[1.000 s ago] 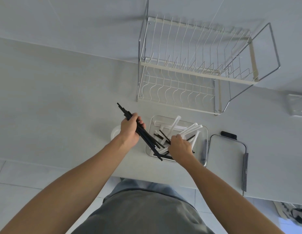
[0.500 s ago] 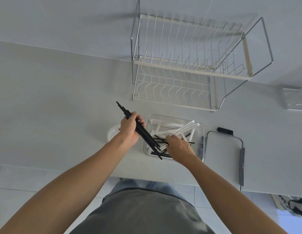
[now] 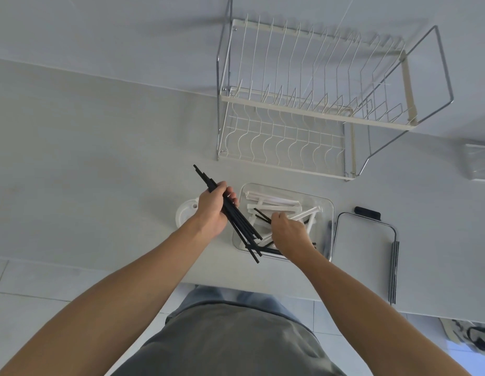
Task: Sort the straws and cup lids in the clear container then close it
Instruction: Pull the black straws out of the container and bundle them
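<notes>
1. The left hand (image 3: 213,210) is closed in a fist around a bundle of black straws (image 3: 230,213). The bundle runs on a slant, its far ends sticking out past the knuckles to the far left and its near ends fanning out over the near-left corner of the clear container (image 3: 327,210).
2. The right hand (image 3: 289,234) reaches into the container from the near side. Its fingers are curled and pinched on a single black straw (image 3: 263,216), whose free end points to the far left.
3. The container sits on the pale counter (image 3: 100,158), just right of the left hand. Inside it lie white straws (image 3: 274,202), some crosswise near the far wall and others slanting toward the right, with a few more black ones under the right hand along the near wall.
4. A white cup lid (image 3: 185,214) lies flat on the counter just left of the container, partly hidden by the left hand.
5. The container's lid (image 3: 363,248) lies flat on the counter just beside the container's right wall, with a dark clasp at its far edge.
6. A wire dish rack (image 3: 312,104) stands farther back on the counter, well apart from the hands.
</notes>
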